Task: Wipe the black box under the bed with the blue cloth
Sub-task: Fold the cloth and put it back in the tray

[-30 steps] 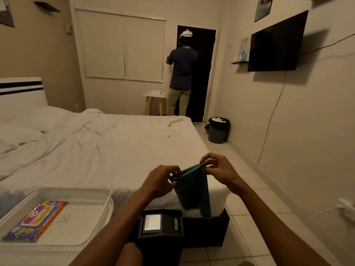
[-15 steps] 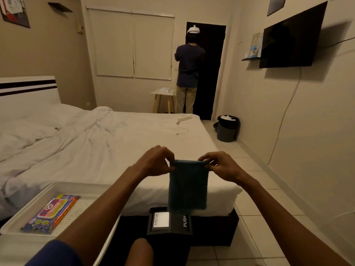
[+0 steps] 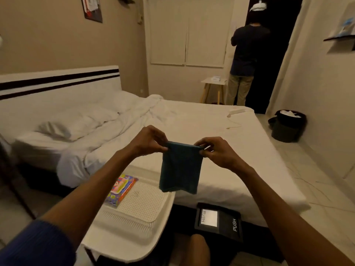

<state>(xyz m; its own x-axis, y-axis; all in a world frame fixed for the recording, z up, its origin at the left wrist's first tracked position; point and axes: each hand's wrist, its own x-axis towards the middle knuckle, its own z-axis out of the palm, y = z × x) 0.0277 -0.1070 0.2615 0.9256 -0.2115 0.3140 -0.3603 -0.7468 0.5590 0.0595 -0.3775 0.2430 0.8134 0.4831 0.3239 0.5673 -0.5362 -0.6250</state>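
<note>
The blue cloth (image 3: 180,167) hangs folded in front of me, above the foot of the bed (image 3: 221,135). My left hand (image 3: 148,141) pinches its top left corner and my right hand (image 3: 217,150) pinches its top right corner. Below, at the bed's foot, sits the black box (image 3: 219,220) with two flaps marked PUSH, partly under the mattress edge. Its lower part is hidden behind my knee (image 3: 197,248). Neither hand touches the box.
A white perforated tray (image 3: 146,206) on a white stand at lower left holds a colourful packet (image 3: 121,189). A black bin (image 3: 288,125) stands by the right wall. A person (image 3: 247,54) stands at the dark doorway beside a small table (image 3: 213,87).
My view has swung left and moved closer to the bed. Both hands have spread the cloth from a bunched hold into a flat hanging fold.
</note>
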